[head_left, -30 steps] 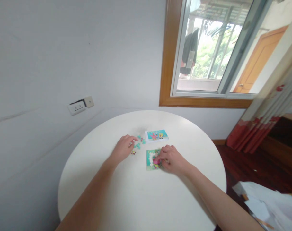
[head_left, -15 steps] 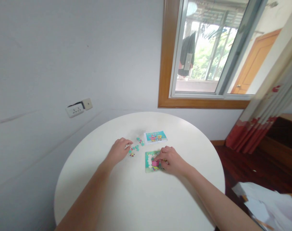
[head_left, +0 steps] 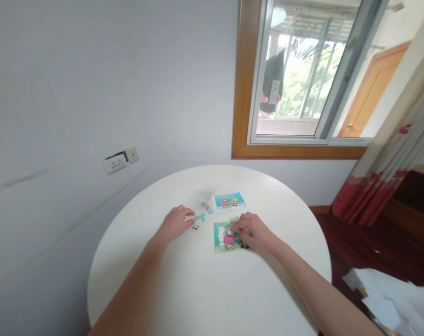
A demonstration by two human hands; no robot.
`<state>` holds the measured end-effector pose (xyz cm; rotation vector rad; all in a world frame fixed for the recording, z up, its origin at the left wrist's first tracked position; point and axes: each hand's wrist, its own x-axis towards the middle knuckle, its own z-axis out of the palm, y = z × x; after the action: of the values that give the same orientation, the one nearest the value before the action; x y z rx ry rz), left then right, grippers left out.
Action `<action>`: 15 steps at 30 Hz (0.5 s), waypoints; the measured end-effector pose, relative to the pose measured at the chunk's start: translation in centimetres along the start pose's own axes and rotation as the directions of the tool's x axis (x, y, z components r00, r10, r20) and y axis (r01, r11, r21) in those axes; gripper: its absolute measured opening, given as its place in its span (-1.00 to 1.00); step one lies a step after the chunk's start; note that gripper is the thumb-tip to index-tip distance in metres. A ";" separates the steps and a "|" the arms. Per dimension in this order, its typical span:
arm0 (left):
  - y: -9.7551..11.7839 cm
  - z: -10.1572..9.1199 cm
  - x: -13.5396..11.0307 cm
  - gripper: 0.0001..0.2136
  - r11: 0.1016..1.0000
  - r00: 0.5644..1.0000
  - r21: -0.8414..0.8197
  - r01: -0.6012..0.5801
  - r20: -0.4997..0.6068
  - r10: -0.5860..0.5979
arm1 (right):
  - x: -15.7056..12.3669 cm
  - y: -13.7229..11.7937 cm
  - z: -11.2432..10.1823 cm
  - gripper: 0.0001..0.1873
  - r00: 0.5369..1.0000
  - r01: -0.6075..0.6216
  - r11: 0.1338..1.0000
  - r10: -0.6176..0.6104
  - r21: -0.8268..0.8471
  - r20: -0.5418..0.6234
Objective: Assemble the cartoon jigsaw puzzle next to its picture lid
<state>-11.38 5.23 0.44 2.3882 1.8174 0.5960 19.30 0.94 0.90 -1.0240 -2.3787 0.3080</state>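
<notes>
The puzzle [head_left: 218, 242] lies below the frame's centre, the right hand [head_left: 255, 231] over its right side. The left hand [head_left: 176, 222] is at pieces [head_left: 201, 217] to the left; whether either grip pinches one, one cannot tell. Pieces look light, stiff, best held by edges.

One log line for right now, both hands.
left hand: at loose jigsaw pieces, grip unclear; right hand: over right part of jigsaw puzzle; jigsaw puzzle: unfinished, gaps showing; cartoon picture: beyond it
</notes>
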 end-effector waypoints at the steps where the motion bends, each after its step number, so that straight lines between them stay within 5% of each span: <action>1: 0.2 0.0 -0.1 -0.77 1.000 1.000 0.005 0.005 0.002 -0.005 | 0.0 0.0 0.0 -0.62 1.000 0.000 1.000 0.000 0.001 -0.002; 15: 0.2 0.4 -0.1 -0.79 0.999 1.000 -0.046 -0.011 0.005 0.011 | 0.1 0.9 0.9 -0.63 1.000 -0.005 0.999 0.006 0.044 -0.028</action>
<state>-11.07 5.16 0.16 2.3696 1.7691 0.6251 19.32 1.65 -0.16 -1.0085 -2.3336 0.3441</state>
